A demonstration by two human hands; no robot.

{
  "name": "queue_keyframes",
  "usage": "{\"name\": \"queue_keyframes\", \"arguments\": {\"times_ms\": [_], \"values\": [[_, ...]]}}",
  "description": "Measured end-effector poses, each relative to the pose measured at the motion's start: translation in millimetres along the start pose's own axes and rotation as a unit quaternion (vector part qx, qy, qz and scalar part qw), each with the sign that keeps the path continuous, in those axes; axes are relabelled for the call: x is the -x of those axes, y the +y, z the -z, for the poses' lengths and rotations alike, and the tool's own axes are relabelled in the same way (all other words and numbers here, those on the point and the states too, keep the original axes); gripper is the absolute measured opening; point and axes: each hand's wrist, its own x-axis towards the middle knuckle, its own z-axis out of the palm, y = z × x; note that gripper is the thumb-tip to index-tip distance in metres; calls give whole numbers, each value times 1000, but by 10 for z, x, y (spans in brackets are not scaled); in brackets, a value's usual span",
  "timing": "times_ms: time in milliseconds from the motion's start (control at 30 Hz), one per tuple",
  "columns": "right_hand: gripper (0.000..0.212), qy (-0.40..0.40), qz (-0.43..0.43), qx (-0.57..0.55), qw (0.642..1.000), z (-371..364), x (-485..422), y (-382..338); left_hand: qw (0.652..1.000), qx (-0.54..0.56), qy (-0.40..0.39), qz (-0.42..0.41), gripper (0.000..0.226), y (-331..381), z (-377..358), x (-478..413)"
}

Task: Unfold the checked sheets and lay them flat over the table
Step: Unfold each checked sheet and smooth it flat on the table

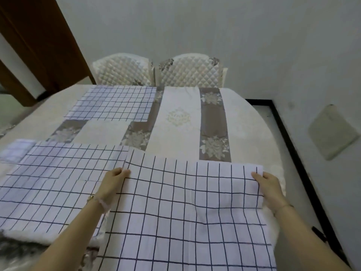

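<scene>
Covering the table (181,118): gripped sheet (185,212), left sheet (58,173), far sheet (115,102); chairs (189,71) beyond.

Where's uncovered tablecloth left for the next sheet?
Biggest patch: far right, bordered by the far sheet, the held sheet and the table's curved edge. Narrow strip between far sheet and near-left sheet. Near side crowded: two sheets overlap, left hand and right hand gripping one.

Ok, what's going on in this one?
A person is spreading a checked sheet over the near right side of the table. The left hand and right hand each grip its far edge, one near each corner. The near-left sheets, which overlap, and a far-left sheet already lie flat. The table's far right has no sheet on it.
</scene>
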Motion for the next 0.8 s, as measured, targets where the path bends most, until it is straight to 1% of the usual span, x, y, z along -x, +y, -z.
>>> {"name": "queue_keyframes", "arguments": {"times_ms": [67, 167, 300, 367, 433, 467, 500, 567, 600, 700, 800], "values": [[18, 8, -7, 19, 1000, -52, -121, 8, 1000, -22, -12, 12, 18, -109, -43, -235], [10, 18, -3, 38, 999, -92, -235, -47, 999, -34, -23, 14, 18, -199, -157, -496], [17, 24, 8, 88, 996, -103, -447, -40, 999, -43, -11, 19, 25, -259, -299, -711], [17, 28, 10, 94, 995, -120, -512, -49, 999, -42, 4, 34, 28, -275, -329, -785], [17, 19, 4, 85, 996, -130, -538, -37, 998, -43, 9, 47, 22, -299, -336, -812], [20, 12, 0, 83, 996, -127, -511, -27, 998, -46, 8, 52, 13, -307, -329, -797], [26, 6, -7, 81, 997, -110, -482, 9, 997, -52, 7, 51, 9, -316, -315, -762], [37, -5, -30, 87, 996, -39, -338, 103, 997, -65, 1, 48, 13, -366, -272, -634], [37, -7, -36, 95, 995, 9, -223, 149, 997, -65, -3, 46, 13, -403, -242, -547], [29, -3, -43, 106, 993, 165, 84, 339, 997, -51, -5, 53, 10, -534, -171, -263], [23, 6, -49, 102, 994, 232, 292, 479, 996, -73, 4, 54, 6, -645, -140, -121]]}}
